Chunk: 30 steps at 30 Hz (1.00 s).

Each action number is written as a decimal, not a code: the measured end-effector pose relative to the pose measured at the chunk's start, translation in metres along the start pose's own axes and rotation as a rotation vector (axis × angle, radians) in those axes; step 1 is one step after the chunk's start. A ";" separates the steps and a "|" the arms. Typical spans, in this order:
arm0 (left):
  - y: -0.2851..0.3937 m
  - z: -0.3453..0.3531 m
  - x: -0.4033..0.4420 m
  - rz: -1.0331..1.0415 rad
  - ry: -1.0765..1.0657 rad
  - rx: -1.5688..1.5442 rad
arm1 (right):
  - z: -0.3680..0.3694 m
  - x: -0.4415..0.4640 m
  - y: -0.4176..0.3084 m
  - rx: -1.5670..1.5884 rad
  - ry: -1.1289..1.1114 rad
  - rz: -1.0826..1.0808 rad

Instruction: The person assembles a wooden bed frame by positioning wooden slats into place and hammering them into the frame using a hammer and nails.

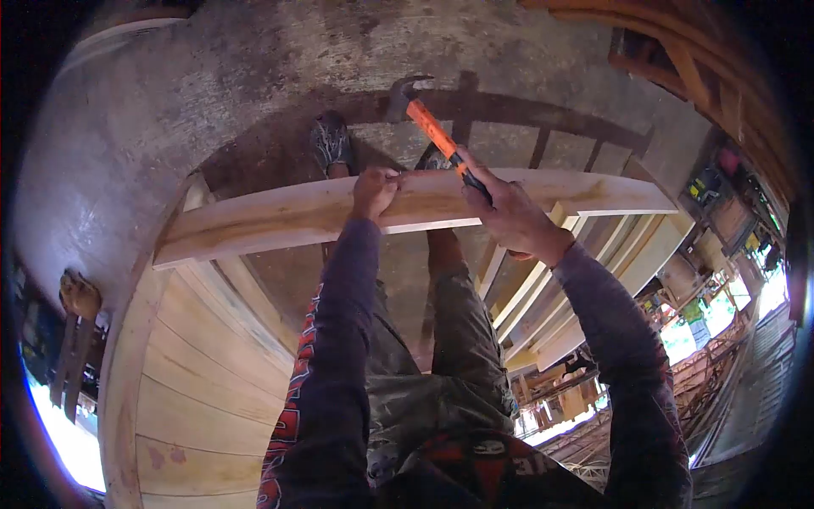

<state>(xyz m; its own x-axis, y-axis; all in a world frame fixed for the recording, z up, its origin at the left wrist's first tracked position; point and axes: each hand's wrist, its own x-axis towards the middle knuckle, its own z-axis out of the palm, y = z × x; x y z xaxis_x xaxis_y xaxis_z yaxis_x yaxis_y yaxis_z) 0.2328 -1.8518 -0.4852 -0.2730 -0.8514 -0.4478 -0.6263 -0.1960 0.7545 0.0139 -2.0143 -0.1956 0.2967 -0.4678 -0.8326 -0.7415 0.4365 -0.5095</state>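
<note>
A long wooden board [280,214] lies crosswise in front of me, on top of a wooden frame with slatted panels [203,365]. My left hand [375,193] rests at the board, left of its middle, with the fingers pinched together; what they hold, if anything, is too small to make out. In my right hand [513,212] is a hammer [435,129] with an orange and black handle. The fingers wrap round the lower handle, and the dark claw head points up and away, beyond the board's far edge.
My feet in dark shoes [331,140] stand on the worn concrete floor [254,76] past the board. Wooden furniture parts [691,72] are at the upper right. Timber pieces [716,356] and clutter lie at the right. Another wooden piece [79,297] is at the far left.
</note>
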 end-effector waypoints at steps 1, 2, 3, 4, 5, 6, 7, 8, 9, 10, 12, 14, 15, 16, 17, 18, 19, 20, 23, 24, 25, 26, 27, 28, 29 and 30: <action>0.014 -0.007 0.004 -0.136 -0.080 0.005 | 0.002 0.002 0.000 -0.005 -0.001 0.002; 0.027 -0.017 0.006 -0.270 -0.159 0.009 | 0.007 0.004 0.002 -0.001 -0.044 0.066; 0.032 -0.022 0.006 -0.266 -0.157 0.005 | 0.006 0.006 0.003 0.001 -0.062 0.099; 0.037 -0.028 0.006 -0.303 -0.188 -0.047 | 0.006 0.008 0.004 0.002 -0.079 0.132; 0.042 -0.033 0.006 -0.338 -0.220 -0.098 | 0.004 0.011 0.004 -0.078 -0.199 0.165; 0.044 -0.035 0.005 -0.329 -0.224 -0.095 | 0.003 0.014 0.004 -0.155 -0.317 0.198; 0.044 -0.033 0.002 -0.292 -0.154 -0.166 | -0.003 0.014 -0.008 -0.150 -0.311 0.202; 0.042 -0.030 0.000 -0.283 -0.119 -0.206 | -0.010 0.011 -0.020 -0.039 -0.248 0.263; 0.037 -0.026 -0.003 -0.273 -0.085 -0.246 | -0.012 0.008 -0.028 0.070 -0.188 0.325; 0.026 -0.017 -0.004 -0.213 -0.071 -0.158 | 0.003 0.008 -0.014 0.071 -0.198 0.331; 0.022 -0.017 -0.003 -0.144 -0.055 -0.066 | 0.035 0.009 0.025 0.069 0.248 -0.124; 0.041 -0.034 0.006 -0.310 -0.214 -0.072 | 0.006 0.010 -0.012 0.009 -0.045 0.129; 0.038 -0.029 0.006 -0.293 -0.221 -0.071 | 0.000 0.010 -0.013 -0.010 -0.185 0.263; 0.026 -0.017 0.006 -0.297 -0.239 -0.055 | -0.005 0.011 -0.015 -0.046 -0.333 0.389; 0.018 -0.011 0.003 -0.316 -0.254 -0.042 | 0.005 0.014 0.006 0.082 -0.129 0.204; 0.017 -0.015 -0.002 -0.327 -0.260 -0.045 | 0.013 0.014 0.017 0.214 0.062 0.023; 0.017 -0.026 0.000 -0.340 -0.286 -0.133 | 0.005 0.015 0.004 0.216 0.054 0.025; 0.017 -0.039 -0.005 -0.331 -0.213 -0.161 | -0.008 0.016 -0.008 0.261 0.224 0.029; 0.034 -0.107 -0.028 -0.440 0.037 -0.023 | 0.005 0.009 -0.006 0.206 0.437 -0.008; 0.043 -0.134 -0.031 -0.582 0.043 0.108 | 0.012 0.003 -0.001 0.176 0.374 0.022; 0.040 -0.141 -0.047 -0.579 0.052 0.109 | 0.019 -0.002 0.003 0.143 0.309 0.049; 0.040 -0.145 -0.066 -0.491 0.186 0.281 | 0.025 -0.008 0.008 0.109 0.244 0.074; 0.037 -0.149 -0.076 -0.389 0.317 0.448 | 0.025 -0.013 -0.002 0.164 0.066 0.221; 0.033 -0.152 -0.074 -0.373 0.336 0.438 | 0.020 -0.013 -0.008 0.207 -0.104 0.360; 0.027 -0.151 -0.076 -0.330 0.293 0.475 | 0.022 -0.010 0.002 0.265 -0.007 0.316; 0.025 -0.148 -0.086 -0.288 0.218 0.512 | 0.016 -0.007 0.004 0.258 -0.015 0.324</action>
<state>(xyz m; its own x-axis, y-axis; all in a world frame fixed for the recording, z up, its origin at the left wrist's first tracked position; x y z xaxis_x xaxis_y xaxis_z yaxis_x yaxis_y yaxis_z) 0.3485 -1.8557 -0.3572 0.0807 -0.8893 -0.4501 -0.9378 -0.2207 0.2680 0.0186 -1.9970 -0.1955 0.0827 -0.2641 -0.9609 -0.6230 0.7389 -0.2567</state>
